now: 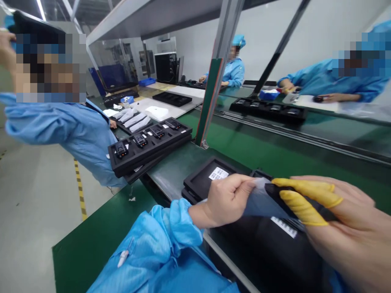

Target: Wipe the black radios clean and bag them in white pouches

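Observation:
Between my hands hangs a translucent plastic bag (pixel 259 203), its edge pinched in the fingers of my left hand (pixel 226 199). My right hand (pixel 342 219), with yellow finger cots on its fingers, is closed around a slim black device (pixel 275 193) at the bag's mouth. Whether the device's tip is inside the bag or just against it, I cannot tell. Below my hands lies a black foam tray (pixel 195 176) bearing a white label sheet (pixel 218 173). Another strip of white labels (pixel 284 227) shows under my right hand, on a dark surface.
Stacked black trays (pixel 152 148) with several small black devices stand left of a metal post (pixel 210 101). A person in blue (pixel 82 138) is close by on the left, arm raised. Across the green bench (pixel 244 140), two more people sit near another device tray (pixel 269 110).

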`<state>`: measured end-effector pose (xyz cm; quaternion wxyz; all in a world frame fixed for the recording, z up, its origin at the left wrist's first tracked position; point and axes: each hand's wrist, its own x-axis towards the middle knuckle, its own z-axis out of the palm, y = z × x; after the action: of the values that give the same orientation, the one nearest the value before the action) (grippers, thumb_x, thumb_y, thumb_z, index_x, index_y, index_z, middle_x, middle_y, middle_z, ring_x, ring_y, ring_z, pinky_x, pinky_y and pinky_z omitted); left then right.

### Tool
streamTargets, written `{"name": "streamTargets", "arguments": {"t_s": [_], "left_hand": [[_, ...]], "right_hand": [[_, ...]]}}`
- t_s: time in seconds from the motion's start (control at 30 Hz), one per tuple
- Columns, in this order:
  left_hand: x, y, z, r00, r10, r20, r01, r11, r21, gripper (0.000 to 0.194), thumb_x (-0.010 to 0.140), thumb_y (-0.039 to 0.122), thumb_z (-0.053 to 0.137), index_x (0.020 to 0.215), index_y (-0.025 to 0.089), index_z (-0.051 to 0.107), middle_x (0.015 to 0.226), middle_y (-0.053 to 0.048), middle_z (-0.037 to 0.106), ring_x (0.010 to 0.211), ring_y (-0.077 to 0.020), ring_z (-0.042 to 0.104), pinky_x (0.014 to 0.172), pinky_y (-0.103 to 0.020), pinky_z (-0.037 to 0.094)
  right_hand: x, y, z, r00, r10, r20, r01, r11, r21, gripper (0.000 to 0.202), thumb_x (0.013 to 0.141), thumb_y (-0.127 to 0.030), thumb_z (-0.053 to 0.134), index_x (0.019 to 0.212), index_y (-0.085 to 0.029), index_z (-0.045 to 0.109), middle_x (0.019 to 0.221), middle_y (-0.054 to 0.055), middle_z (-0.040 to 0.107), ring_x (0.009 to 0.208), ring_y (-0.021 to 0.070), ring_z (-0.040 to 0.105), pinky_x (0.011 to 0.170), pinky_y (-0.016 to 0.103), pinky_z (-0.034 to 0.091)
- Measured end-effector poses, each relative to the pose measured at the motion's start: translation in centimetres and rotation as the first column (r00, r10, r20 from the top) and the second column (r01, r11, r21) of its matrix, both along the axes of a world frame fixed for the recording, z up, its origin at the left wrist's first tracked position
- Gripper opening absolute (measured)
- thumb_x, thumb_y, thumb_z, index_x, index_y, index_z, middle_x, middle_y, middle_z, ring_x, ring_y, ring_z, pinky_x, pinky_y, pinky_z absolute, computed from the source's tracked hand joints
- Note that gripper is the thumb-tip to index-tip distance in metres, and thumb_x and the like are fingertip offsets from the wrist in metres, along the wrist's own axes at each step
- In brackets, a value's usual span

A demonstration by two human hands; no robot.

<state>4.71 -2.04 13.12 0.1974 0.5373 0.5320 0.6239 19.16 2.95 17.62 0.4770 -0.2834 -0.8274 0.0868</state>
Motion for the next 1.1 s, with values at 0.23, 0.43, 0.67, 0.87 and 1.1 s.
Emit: {"name": "streamTargets", "arguments": {"t_s": [0.23,0.43,0.67,0.87,1.1], "left_hand": [[-0.6,0.6,2.1,0.98,-0.067,-0.189,0.074,0.997,0.03,0.029,0.093,0.034,0.048,0.09,0.017,0.07,0.083,-0.004,0.073,0.076,-0.0142,0.066,0.071,-0.021,0.047],[-1.1,1.7,2.0,0.942,-0.055,-0.332,0.109,0.983,0.147,0.028,0.091,0.037,0.052,0.078,0.018,0.067,0.07,-0.001,0.07,0.061,-0.011,0.062,0.059,-0.02,0.047],[-0.2,2.1,1.3,0.978,-0.197,-0.061,0.203,0.972,0.115,0.032,0.082,0.048,0.064,0.091,0.018,0.068,0.076,-0.002,0.072,0.062,-0.0125,0.064,0.056,-0.022,0.049],[1.1,3.0,1.4,0.976,-0.079,0.203,0.033,0.974,0.223,0.033,0.079,0.051,0.068,0.075,0.018,0.065,0.071,0.001,0.068,0.065,-0.0106,0.063,0.06,-0.021,0.05],[-0.9,4.0,3.3,0.999,0.039,0.014,-0.042,0.931,0.363,0.026,0.086,0.046,0.061,0.079,0.02,0.06,0.072,0.002,0.059,0.067,-0.0103,0.056,0.064,-0.022,0.046]], "right_hand": [[1.5,0.1,0.9,0.992,-0.066,0.112,0.058,0.996,0.071,0.016,0.082,-0.042,0.063,0.085,-0.031,0.074,0.082,0.004,0.069,0.081,0.0224,0.062,0.072,0.042,0.045],[1.6,1.3,2.1,1.0,-0.029,-0.002,0.029,0.998,-0.053,0.013,0.081,-0.031,0.064,0.081,-0.026,0.076,0.08,0.003,0.066,0.08,0.0187,0.059,0.073,0.038,0.049],[1.7,2.0,2.7,0.998,0.011,-0.062,-0.02,0.991,-0.135,0.011,0.079,-0.028,0.066,0.08,-0.025,0.076,0.079,0.001,0.063,0.08,0.0175,0.058,0.076,0.038,0.049],[0.7,2.0,2.1,1.0,0.029,0.013,-0.026,0.988,-0.152,0.019,0.078,-0.042,0.068,0.078,-0.025,0.075,0.078,0.001,0.062,0.081,0.0167,0.057,0.08,0.039,0.047],[2.2,2.2,3.1,0.987,-0.037,-0.159,0.019,0.994,-0.112,0.022,0.085,-0.04,0.063,0.103,-0.029,0.07,0.096,0.001,0.067,0.095,0.0182,0.061,0.091,0.038,0.049]]}}
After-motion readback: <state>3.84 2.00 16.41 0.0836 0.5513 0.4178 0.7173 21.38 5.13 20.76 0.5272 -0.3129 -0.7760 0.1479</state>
